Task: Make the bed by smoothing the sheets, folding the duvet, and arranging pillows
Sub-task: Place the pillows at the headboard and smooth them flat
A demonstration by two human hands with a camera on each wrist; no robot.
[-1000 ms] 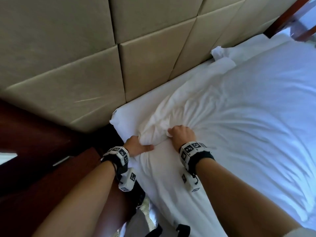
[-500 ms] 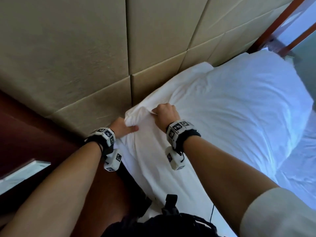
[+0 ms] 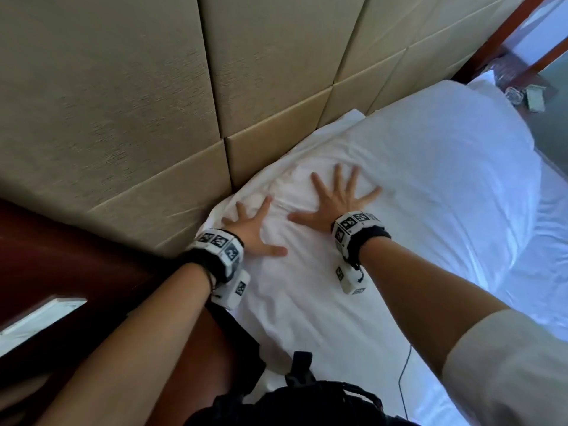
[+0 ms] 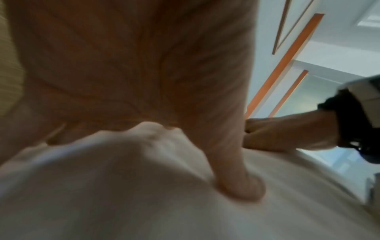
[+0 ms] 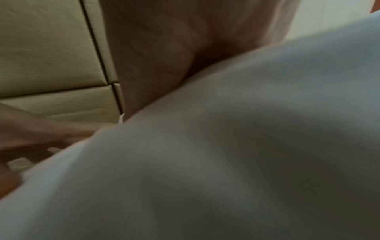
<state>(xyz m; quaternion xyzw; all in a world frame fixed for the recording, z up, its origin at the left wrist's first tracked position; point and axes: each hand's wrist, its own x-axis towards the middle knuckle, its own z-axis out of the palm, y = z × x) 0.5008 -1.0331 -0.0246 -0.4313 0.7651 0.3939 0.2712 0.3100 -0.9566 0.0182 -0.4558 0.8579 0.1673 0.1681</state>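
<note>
Against the beige padded headboard [image 3: 153, 103], both my left hand [image 3: 252, 232] and right hand [image 3: 333, 199] press flat, fingers spread, on the white wrinkled pillow [image 3: 430, 179]; creases remain, duvet folding probably unfinished.

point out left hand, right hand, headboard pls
left hand [image 3: 250, 230], head view, back of the hand, fingers spread flat on the white bedding.
right hand [image 3: 333, 201], head view, back of the hand, fingers spread flat.
headboard [image 3: 123, 103], head view, middle of a beige padded panel.
</note>
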